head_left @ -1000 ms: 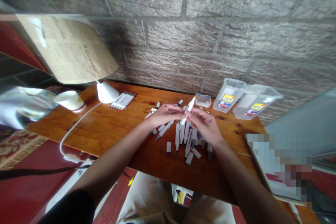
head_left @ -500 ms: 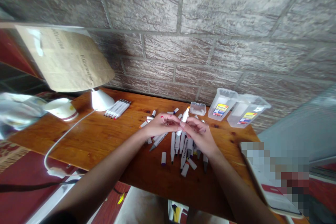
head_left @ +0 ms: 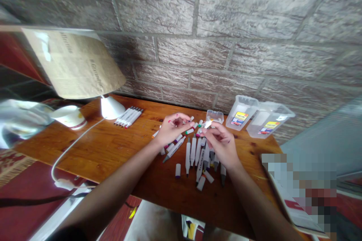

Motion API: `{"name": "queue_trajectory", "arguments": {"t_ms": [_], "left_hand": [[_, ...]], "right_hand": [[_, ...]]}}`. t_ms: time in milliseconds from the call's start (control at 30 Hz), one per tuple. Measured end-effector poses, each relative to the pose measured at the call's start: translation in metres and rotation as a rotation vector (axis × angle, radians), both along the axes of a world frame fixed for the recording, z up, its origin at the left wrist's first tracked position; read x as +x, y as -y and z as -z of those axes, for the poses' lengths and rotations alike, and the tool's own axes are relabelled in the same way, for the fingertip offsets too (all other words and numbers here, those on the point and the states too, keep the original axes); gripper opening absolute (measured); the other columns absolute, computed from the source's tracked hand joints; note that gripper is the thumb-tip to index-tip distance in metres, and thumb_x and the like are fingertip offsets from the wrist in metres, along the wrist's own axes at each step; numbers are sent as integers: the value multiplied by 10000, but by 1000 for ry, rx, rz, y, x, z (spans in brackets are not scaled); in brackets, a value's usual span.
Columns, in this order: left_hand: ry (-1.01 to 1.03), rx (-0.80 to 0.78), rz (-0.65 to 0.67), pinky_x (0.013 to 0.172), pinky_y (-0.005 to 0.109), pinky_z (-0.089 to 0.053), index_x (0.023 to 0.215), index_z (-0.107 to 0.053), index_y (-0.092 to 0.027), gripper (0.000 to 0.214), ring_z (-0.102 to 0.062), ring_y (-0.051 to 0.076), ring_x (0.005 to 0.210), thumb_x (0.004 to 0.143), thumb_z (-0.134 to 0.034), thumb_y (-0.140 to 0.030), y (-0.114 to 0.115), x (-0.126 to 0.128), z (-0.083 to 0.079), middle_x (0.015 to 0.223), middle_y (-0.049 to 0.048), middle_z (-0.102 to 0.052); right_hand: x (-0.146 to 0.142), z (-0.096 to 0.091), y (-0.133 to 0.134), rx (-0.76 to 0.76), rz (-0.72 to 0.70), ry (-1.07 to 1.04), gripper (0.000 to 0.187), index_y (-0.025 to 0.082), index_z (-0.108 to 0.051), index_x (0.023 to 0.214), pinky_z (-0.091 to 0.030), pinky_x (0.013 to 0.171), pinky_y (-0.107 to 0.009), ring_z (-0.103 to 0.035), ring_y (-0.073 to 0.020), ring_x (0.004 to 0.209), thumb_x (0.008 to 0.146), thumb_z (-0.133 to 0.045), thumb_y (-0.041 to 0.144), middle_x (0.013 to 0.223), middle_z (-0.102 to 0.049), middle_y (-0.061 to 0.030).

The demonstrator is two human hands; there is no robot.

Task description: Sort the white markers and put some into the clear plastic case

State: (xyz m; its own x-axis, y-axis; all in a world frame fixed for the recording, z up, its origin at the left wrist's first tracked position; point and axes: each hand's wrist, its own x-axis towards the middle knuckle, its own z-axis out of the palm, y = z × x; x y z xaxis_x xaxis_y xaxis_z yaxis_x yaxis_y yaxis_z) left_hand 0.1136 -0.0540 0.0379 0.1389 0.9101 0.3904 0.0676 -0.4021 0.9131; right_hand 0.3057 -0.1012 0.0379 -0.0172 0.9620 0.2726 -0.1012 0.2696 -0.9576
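A marker (head_left: 207, 123) is pinched in the right hand (head_left: 222, 143) just above the loose pile (head_left: 198, 154) on the worktop (head_left: 118, 147), seemingly so its tip stands clear; the left hand (head_left: 171, 130), at nine o'clock, is half curled, and whether anything is held cannot be told; boxes (head_left: 242, 112) are stood at two o'clock.

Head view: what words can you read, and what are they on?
Lamp shade: two printed words, too blurred to read.
Box labels: too small to read.
Markers: print too small to read.
Nothing can be quoted.
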Motion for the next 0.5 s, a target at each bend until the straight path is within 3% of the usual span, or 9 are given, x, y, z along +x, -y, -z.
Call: {"name": "queue_trajectory", "arguments": {"t_ms": [200,333,500], "left_hand": [[-24,-260,273,538,230,-316,755,-716,-131,484,-432,75,536,811,-692,-611,0,-1,-4,638,-9,-618],[20,-340,359,562,225,-315,782,-711,-124,477,-421,75,565,750,-760,-597,4,1,-4,607,-38,-539],[133,-513,462,590,210,-361,853,-725,-123,449,-479,67,614,677,-854,-516,4,-1,0,730,-9,-612]], "right_hand": [[2,9,1,145,-17,171,288,235,-702,1135,-399,491,-225,-500,-87,541,863,-723,328,963,-761,-37],[3,11,3,270,-62,332,246,227,-720,1125,-433,540,-226,-519,-87,573,888,-657,221,970,-746,-31],[1,6,5,433,-121,496,249,245,-734,1106,-515,664,-253,-619,-114,675,904,-617,158,975,-747,-28]]}}
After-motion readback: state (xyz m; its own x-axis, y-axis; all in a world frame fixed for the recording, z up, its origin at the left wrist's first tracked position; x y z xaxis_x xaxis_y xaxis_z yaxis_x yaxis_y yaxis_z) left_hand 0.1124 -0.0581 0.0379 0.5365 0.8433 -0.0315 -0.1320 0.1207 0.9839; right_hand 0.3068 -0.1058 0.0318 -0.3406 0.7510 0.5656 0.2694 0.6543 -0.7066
